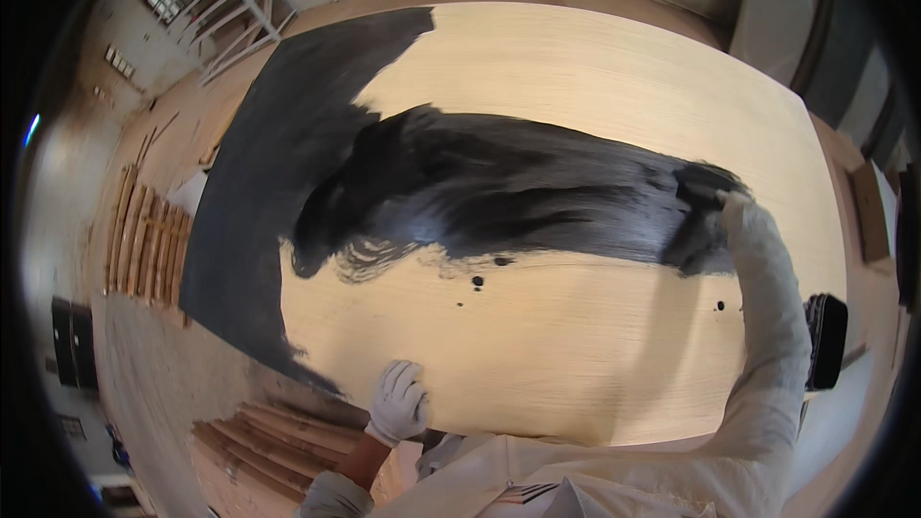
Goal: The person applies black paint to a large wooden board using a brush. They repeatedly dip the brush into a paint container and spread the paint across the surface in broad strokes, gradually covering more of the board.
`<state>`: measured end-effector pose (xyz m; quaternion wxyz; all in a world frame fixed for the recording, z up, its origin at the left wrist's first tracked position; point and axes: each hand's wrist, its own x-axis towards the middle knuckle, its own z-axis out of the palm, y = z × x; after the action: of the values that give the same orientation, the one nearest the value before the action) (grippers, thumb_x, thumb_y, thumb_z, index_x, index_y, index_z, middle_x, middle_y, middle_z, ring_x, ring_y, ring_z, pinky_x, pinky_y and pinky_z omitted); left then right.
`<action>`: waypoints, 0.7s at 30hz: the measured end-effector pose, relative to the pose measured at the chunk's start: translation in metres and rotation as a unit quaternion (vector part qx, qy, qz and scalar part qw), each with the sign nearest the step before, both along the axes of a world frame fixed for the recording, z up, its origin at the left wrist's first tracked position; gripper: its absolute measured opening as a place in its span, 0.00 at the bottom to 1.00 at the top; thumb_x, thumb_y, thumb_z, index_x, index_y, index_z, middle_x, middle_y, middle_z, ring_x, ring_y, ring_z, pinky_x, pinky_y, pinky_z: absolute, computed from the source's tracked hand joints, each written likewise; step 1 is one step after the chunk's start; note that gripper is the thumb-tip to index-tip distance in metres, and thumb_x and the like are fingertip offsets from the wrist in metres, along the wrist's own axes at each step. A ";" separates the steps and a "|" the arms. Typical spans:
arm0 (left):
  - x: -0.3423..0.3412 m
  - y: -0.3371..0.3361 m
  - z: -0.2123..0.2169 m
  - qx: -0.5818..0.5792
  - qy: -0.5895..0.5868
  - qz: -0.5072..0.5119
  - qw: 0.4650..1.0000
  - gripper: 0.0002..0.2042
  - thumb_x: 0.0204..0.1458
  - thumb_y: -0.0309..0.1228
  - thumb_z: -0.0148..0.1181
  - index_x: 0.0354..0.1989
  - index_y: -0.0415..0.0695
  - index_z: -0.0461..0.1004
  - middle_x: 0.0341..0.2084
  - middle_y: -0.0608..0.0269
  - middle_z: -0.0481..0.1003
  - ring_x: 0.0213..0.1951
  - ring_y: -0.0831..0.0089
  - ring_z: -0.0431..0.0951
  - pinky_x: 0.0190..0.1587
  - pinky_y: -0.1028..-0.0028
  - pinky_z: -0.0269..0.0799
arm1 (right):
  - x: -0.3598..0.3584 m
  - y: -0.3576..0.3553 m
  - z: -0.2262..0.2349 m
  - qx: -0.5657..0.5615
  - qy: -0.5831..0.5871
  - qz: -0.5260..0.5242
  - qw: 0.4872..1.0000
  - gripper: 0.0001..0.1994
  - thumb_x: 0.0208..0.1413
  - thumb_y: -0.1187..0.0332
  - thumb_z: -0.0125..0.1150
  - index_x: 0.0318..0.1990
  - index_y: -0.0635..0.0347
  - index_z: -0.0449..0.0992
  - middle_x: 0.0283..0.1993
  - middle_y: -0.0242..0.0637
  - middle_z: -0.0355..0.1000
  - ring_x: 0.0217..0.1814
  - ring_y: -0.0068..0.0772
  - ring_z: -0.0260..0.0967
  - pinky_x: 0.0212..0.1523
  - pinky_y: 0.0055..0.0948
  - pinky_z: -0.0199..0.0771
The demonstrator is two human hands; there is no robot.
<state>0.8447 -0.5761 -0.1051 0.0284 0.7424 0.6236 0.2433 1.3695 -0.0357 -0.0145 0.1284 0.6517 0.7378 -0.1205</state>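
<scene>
A large pale wood-grained board [537, 345] lies before me, partly coated in black paint [537, 187]. My right hand [735, 203], at the end of an outstretched sleeved arm, is at the right end of the wet black band. Its fingers are closed on a black, paint-covered thing [698, 216] pressed to the board; its kind does not show against the paint. My left hand [398, 405], in a white glove, rests on the board's near edge with fingers loosely bent and nothing in them. Several black drips [478, 282] dot the bare wood below the band.
A black container [826, 341] stands by the board's right edge, beside my right arm. Stacked wooden poles [144, 240] lie to the left, with more timber [264, 451] at the near left. A white metal frame [235, 5] stands at the far left, near the wall.
</scene>
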 end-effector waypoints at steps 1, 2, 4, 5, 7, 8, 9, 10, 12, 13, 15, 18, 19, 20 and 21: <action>-0.003 0.001 -0.002 -0.005 -0.010 -0.008 1.000 0.10 0.47 0.28 0.63 0.38 0.42 0.73 0.52 0.46 0.76 0.60 0.43 0.74 0.66 0.43 0.70 | -0.013 -0.025 0.001 -0.004 0.003 0.016 1.000 0.31 0.65 0.65 0.60 0.77 0.41 0.68 0.59 0.50 0.82 0.62 0.51 0.80 0.64 0.39 0.77; -0.005 0.001 -0.003 -0.009 -0.012 -0.009 1.000 0.10 0.47 0.29 0.64 0.37 0.42 0.74 0.52 0.45 0.76 0.60 0.43 0.74 0.67 0.44 0.69 | -0.032 -0.059 0.000 -0.014 0.007 0.040 0.999 0.31 0.65 0.65 0.60 0.77 0.41 0.68 0.59 0.50 0.82 0.62 0.51 0.80 0.64 0.39 0.77; -0.006 -0.006 -0.003 -0.013 -0.005 0.001 1.000 0.10 0.46 0.30 0.64 0.36 0.42 0.74 0.52 0.45 0.76 0.60 0.43 0.74 0.67 0.44 0.69 | -0.081 -0.112 0.000 -0.034 0.007 0.093 0.995 0.31 0.65 0.65 0.60 0.76 0.42 0.68 0.59 0.51 0.82 0.62 0.51 0.80 0.64 0.39 0.77; -0.006 -0.006 -0.003 -0.013 -0.001 0.004 1.000 0.10 0.46 0.30 0.64 0.36 0.42 0.75 0.52 0.45 0.76 0.60 0.44 0.74 0.68 0.44 0.68 | -0.112 -0.131 0.002 -0.049 0.005 0.117 0.992 0.34 0.62 0.65 0.59 0.78 0.39 0.65 0.65 0.52 0.78 0.68 0.50 0.76 0.69 0.40 0.74; -0.008 -0.003 -0.003 -0.011 -0.008 0.000 1.000 0.11 0.45 0.31 0.64 0.37 0.42 0.75 0.53 0.45 0.76 0.60 0.44 0.74 0.68 0.44 0.67 | -0.170 -0.157 0.007 -0.082 -0.022 0.145 0.986 0.33 0.67 0.57 0.58 0.80 0.38 0.62 0.64 0.54 0.78 0.69 0.54 0.75 0.68 0.45 0.74; -0.009 -0.003 -0.003 -0.009 -0.011 -0.002 1.000 0.11 0.45 0.32 0.64 0.37 0.42 0.75 0.53 0.44 0.76 0.60 0.44 0.74 0.68 0.45 0.67 | -0.205 -0.165 0.017 -0.105 -0.042 0.135 0.984 0.35 0.65 0.62 0.56 0.81 0.37 0.60 0.65 0.53 0.78 0.69 0.53 0.75 0.69 0.45 0.74; -0.010 -0.004 -0.003 -0.011 -0.021 -0.005 1.000 0.11 0.46 0.32 0.64 0.37 0.42 0.75 0.53 0.44 0.76 0.60 0.44 0.74 0.69 0.45 0.67 | -0.237 -0.167 0.027 -0.127 -0.061 0.126 0.982 0.38 0.62 0.67 0.55 0.82 0.36 0.57 0.66 0.51 0.77 0.70 0.52 0.74 0.69 0.45 0.74; -0.012 -0.003 -0.003 -0.010 -0.031 -0.009 0.999 0.11 0.46 0.32 0.63 0.37 0.41 0.75 0.54 0.44 0.75 0.61 0.44 0.74 0.69 0.45 0.66 | -0.259 -0.166 0.030 -0.115 -0.061 0.159 0.979 0.38 0.62 0.68 0.54 0.82 0.37 0.57 0.66 0.51 0.77 0.70 0.52 0.75 0.69 0.46 0.74; -0.014 -0.003 -0.005 -0.009 -0.050 -0.010 0.999 0.11 0.46 0.31 0.63 0.38 0.41 0.75 0.54 0.44 0.75 0.61 0.44 0.73 0.69 0.46 0.66 | -0.304 -0.160 0.025 -0.094 -0.061 0.224 0.968 0.39 0.62 0.69 0.53 0.82 0.37 0.57 0.66 0.51 0.78 0.70 0.52 0.75 0.68 0.47 0.75; -0.014 -0.005 -0.007 -0.009 -0.058 -0.008 0.998 0.11 0.46 0.30 0.64 0.38 0.41 0.75 0.53 0.44 0.75 0.61 0.44 0.73 0.68 0.46 0.67 | -0.331 -0.157 0.026 -0.097 -0.070 0.235 0.965 0.38 0.63 0.68 0.54 0.82 0.37 0.57 0.66 0.51 0.78 0.70 0.51 0.75 0.68 0.47 0.75; -0.017 -0.006 -0.007 -0.005 -0.068 -0.004 0.998 0.11 0.47 0.30 0.63 0.38 0.41 0.75 0.53 0.44 0.75 0.61 0.44 0.73 0.68 0.46 0.67 | -0.395 -0.156 0.030 -0.105 -0.089 0.262 0.955 0.37 0.64 0.66 0.55 0.82 0.38 0.58 0.66 0.50 0.78 0.70 0.51 0.75 0.68 0.46 0.75; -0.019 -0.009 -0.007 -0.001 -0.081 -0.007 0.997 0.11 0.48 0.31 0.63 0.38 0.39 0.75 0.55 0.43 0.74 0.61 0.44 0.73 0.68 0.45 0.67 | -0.480 -0.144 0.014 -0.088 -0.041 0.303 0.948 0.36 0.65 0.66 0.56 0.81 0.34 0.59 0.67 0.48 0.77 0.71 0.51 0.75 0.69 0.45 0.74; -0.021 -0.011 -0.008 -0.006 -0.089 -0.012 0.996 0.12 0.48 0.31 0.63 0.38 0.38 0.76 0.55 0.42 0.74 0.61 0.44 0.73 0.68 0.45 0.67 | -0.506 -0.131 0.003 -0.101 -0.028 0.307 0.946 0.37 0.64 0.67 0.56 0.81 0.31 0.59 0.67 0.47 0.77 0.71 0.50 0.75 0.70 0.45 0.73; -0.023 -0.012 -0.010 -0.010 -0.097 -0.020 0.995 0.12 0.48 0.31 0.62 0.38 0.37 0.76 0.55 0.42 0.74 0.62 0.44 0.73 0.68 0.45 0.67 | -0.532 -0.113 -0.008 -0.114 -0.016 0.308 0.944 0.37 0.63 0.68 0.56 0.80 0.29 0.60 0.68 0.46 0.77 0.71 0.50 0.75 0.70 0.44 0.73; -0.023 -0.016 -0.014 -0.012 -0.085 -0.029 0.996 0.14 0.49 0.33 0.62 0.41 0.36 0.77 0.56 0.41 0.74 0.62 0.44 0.72 0.69 0.45 0.65 | -0.557 -0.098 -0.015 -0.127 -0.004 0.313 0.941 0.38 0.62 0.70 0.57 0.80 0.27 0.61 0.68 0.45 0.77 0.71 0.50 0.74 0.71 0.44 0.72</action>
<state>0.8220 -0.5918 -0.1189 0.0970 0.7367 0.5996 0.2973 0.8120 -0.1338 -0.0291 0.2440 0.3663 0.8828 -0.1643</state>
